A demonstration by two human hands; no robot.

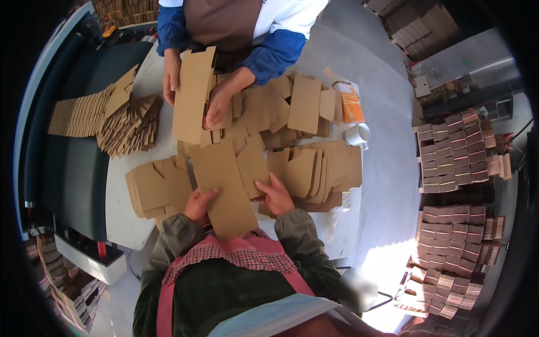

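Note:
A flat brown cardboard box blank is held in front of my chest. My left hand grips its left edge, thumb on top. At the right, my right hand pinches a narrower cardboard panel beside it; I cannot tell whether both parts are one piece. The fingers under the cardboard are hidden. Stacked flat blanks lie left of my left hand, and a fanned row of blanks lies beyond my right hand.
Across the table, a person in blue sleeves holds another cardboard piece. Loose blanks, an orange packet and a white mug lie rightward. A dark conveyor belt carries overlapping blanks. Bundled cardboard stacks stand right.

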